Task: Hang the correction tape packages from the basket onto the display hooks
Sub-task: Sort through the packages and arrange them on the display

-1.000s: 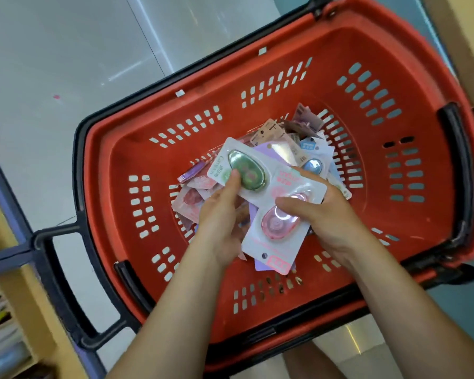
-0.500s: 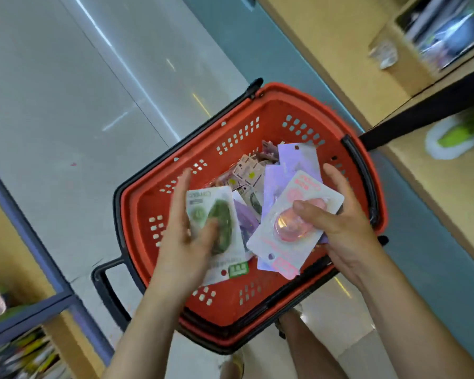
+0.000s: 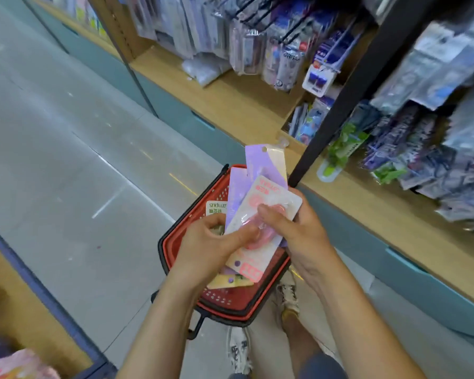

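Display hooks [image 3: 292, 32] up right, blurred, full of stock [image 3: 279, 58]; none of ours hung that I can tell. Basket [image 3: 225, 314] on the floor [image 3: 66, 160] below. Fan of correction tape packages [image 3: 268, 198] held above it. Left grip [image 3: 208, 242] and right grip [image 3: 307, 233] both curl round the fan. Hanging all ahead, I judge.

Glossy plastic-fronted card packages [image 3: 260, 212]; red plastic basket [image 3: 230, 310]; wood-look shelf [image 3: 230, 105].

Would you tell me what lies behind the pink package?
Purple packages fan out behind the pink package, a green-lettered package leftmost; the left hand and right hand cover their lower parts.
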`<state>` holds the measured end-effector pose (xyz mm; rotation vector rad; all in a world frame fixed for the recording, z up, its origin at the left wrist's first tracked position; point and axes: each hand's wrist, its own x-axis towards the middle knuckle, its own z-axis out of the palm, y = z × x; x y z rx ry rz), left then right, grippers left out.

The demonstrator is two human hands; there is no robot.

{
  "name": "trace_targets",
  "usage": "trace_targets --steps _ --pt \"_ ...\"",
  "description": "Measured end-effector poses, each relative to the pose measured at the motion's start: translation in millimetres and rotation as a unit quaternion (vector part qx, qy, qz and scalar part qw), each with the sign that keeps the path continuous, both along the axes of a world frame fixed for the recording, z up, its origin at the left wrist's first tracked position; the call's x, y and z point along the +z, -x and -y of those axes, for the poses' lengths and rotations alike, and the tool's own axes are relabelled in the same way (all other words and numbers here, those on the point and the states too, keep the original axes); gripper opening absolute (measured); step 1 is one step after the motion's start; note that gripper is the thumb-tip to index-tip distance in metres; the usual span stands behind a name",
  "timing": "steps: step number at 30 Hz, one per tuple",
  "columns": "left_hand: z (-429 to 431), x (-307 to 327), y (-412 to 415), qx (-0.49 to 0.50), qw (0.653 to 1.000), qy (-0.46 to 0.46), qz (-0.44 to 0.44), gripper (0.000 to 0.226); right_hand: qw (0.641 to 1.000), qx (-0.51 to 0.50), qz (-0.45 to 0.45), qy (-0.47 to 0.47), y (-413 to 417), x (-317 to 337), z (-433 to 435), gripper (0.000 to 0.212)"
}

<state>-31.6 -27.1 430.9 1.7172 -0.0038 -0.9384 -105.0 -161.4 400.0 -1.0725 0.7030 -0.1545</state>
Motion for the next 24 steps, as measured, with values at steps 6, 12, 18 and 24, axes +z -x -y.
trace_targets --steps 6,12,18,24 --pt "4 71 40 0.032 0.997 0.064 -0.004 0.035 0.985 -0.138 0.044 -0.099 42 73 -13 0.051" --pt "34 112 90 0.021 0.994 0.104 0.026 0.011 0.968 -0.238 0.033 0.069 102 132 12 0.009" --pt "79 143 152 -0.025 0.987 0.154 0.033 0.013 0.942 -0.261 0.053 0.205 187 171 47 0.046" --pt "125 159 238 -0.047 0.982 0.176 0.054 0.012 0.896 -0.288 0.022 0.338 307 180 101 0.063"
